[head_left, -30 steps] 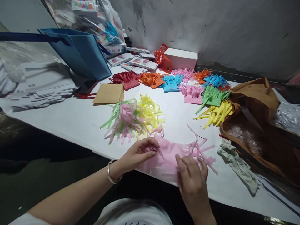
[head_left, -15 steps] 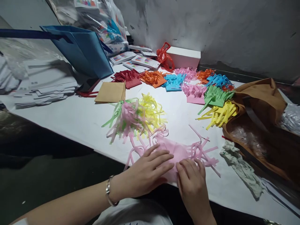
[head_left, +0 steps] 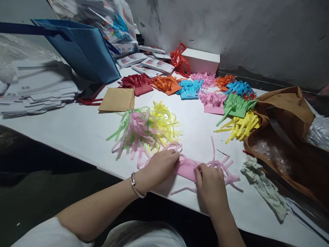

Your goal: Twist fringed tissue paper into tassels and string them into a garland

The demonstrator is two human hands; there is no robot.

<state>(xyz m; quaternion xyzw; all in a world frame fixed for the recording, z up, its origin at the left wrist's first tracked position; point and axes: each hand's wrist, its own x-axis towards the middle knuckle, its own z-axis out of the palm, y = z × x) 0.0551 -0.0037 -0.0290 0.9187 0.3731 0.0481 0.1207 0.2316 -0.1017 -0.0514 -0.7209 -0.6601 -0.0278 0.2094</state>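
A pink fringed tissue paper (head_left: 187, 168) lies at the table's front edge, its middle folded into a narrow band with loose strips at both ends. My left hand (head_left: 163, 168) is closed on the band's left side, fingertips curled under. My right hand (head_left: 210, 180) pinches the right side between thumb and fingers. One strip trails toward me between the hands. Just beyond them, tassels of pink (head_left: 140, 123), pale green (head_left: 123, 127) and yellow (head_left: 167, 120) tissue lie in a loose heap.
Folded fringed paper in several colours, such as the blue piece (head_left: 190, 90), lines the back. A tan square (head_left: 117, 99) and white stacked sheets (head_left: 43, 89) are left, near a blue bag (head_left: 79, 51). On the right are a brown bag (head_left: 285, 99) and a crumpled pale cloth (head_left: 264, 187).
The pink paper has gone from spread flat to a narrower folded band. My left hand has gone from flat, outstretched fingers to a closed grip, and my view has shifted slightly.
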